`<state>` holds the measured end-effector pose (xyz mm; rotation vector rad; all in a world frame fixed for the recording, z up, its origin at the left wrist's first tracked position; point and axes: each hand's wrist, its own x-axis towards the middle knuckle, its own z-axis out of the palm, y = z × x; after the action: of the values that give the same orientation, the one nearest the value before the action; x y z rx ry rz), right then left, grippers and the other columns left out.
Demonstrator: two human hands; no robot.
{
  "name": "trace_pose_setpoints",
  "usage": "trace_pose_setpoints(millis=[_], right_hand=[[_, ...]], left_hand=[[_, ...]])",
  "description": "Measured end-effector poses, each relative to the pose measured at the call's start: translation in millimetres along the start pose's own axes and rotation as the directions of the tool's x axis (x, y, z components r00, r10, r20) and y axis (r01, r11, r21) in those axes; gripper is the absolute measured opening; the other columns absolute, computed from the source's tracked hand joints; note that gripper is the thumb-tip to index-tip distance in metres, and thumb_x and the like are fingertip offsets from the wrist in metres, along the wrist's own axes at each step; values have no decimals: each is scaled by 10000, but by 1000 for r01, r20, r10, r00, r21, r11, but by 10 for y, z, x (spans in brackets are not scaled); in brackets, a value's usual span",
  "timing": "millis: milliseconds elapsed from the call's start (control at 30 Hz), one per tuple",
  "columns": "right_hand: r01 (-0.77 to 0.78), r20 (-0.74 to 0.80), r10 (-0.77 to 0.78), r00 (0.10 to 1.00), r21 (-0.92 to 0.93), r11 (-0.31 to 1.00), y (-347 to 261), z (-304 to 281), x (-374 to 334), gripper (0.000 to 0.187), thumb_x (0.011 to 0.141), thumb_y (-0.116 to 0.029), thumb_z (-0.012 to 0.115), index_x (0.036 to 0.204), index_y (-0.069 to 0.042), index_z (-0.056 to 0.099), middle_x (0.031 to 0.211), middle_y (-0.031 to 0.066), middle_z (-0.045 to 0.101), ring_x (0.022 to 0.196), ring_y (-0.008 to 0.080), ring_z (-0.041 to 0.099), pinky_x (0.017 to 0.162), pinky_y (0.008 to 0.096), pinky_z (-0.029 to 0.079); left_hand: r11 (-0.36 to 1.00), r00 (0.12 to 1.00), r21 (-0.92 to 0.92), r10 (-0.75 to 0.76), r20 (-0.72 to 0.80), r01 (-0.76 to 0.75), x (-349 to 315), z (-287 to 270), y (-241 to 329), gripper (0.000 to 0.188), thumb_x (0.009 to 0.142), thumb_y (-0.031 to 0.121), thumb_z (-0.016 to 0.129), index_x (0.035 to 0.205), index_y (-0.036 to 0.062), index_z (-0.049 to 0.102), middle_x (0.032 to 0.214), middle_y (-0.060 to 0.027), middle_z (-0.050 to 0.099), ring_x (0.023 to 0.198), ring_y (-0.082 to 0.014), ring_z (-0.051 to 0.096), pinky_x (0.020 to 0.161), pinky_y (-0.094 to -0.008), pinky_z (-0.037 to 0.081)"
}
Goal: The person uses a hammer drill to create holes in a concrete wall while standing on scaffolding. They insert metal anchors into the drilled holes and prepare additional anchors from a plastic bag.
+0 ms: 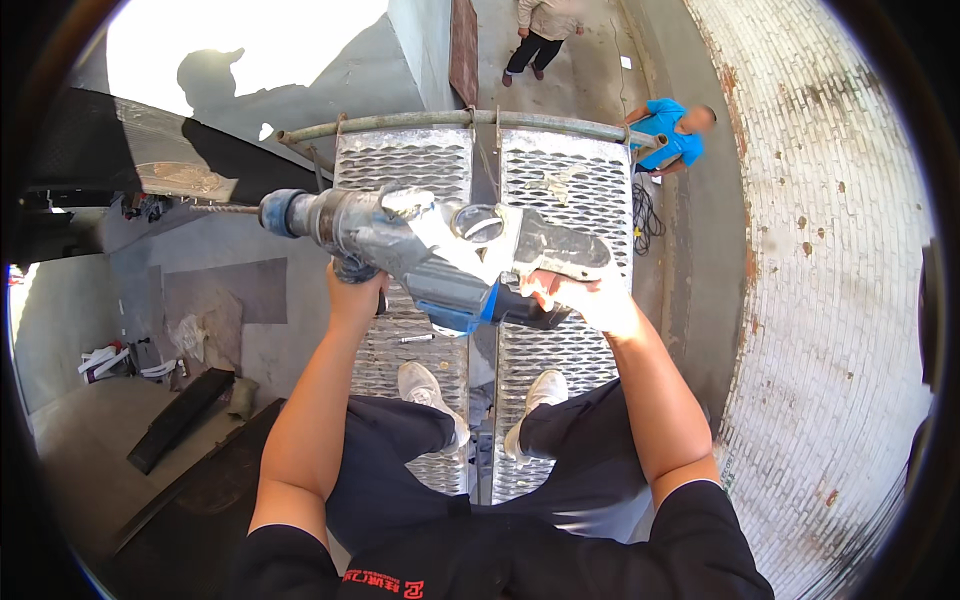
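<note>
A large dusty rotary hammer drill, grey and blue with worn pale patches, is held crosswise in front of me above the platform. Its long drill bit points left, toward a grey wall. My left hand is closed around the side handle beneath the front of the drill, its fingers partly hidden by the tool. At the rear, my right hand grips the main handle on the right. Whether a finger presses the trigger cannot be seen.
I stand on a raised platform of two perforated metal planks, with a bent tube rail at its far end. A marker pen lies on the left plank. Two people stand below, one in blue. A brick wall rises on the right.
</note>
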<state>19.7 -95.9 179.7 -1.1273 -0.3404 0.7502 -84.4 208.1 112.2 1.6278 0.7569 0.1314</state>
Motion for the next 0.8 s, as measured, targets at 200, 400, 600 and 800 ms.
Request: trace_pose_setpoints(millis=[200, 400, 600, 800], right_hand=[[-77, 5, 84, 996, -353, 932, -476, 487, -343, 180, 760, -7, 732, 931, 15, 678, 740, 75, 667, 650, 138, 607, 606, 297, 483], [-184, -34, 193, 981, -493, 850, -919, 1172, -862, 211, 757, 15, 742, 953, 6, 665, 825, 100, 680, 690, 229, 659, 643, 318, 519], [-223, -20, 244, 970, -477, 850, -1675, 1678, -1491, 186, 757, 37, 740, 922, -6, 665, 803, 103, 658, 666, 268, 638, 624, 334, 509], [-361, -73, 357, 931, -324, 875, -2453, 1973, -1975, 164, 765, -5, 770, 909, 7, 692, 788, 100, 696, 666, 213, 663, 627, 318, 507]], left_hand=[[980, 996, -184, 85, 19, -80, -541, -285, -338, 497, 828, 10, 730, 1281, 35, 530, 1163, -100, 646, 1068, -229, 634, 901, -374, 527], [958, 975, -239, -110, 191, 155, -1404, -547, -410, 493, 936, 118, 657, 1386, 39, 472, 1353, -122, 565, 1229, -266, 562, 1037, -412, 469], [982, 972, -22, -183, 147, 189, -2678, -722, 34, 514, 843, 137, 777, 1284, 75, 519, 1235, -87, 612, 1153, -210, 593, 991, -375, 482], [968, 944, 170, -221, 245, 183, -3457, -843, 602, 646, 833, 164, 794, 1368, 62, 445, 1348, -127, 550, 1278, -248, 532, 1072, -408, 429]])
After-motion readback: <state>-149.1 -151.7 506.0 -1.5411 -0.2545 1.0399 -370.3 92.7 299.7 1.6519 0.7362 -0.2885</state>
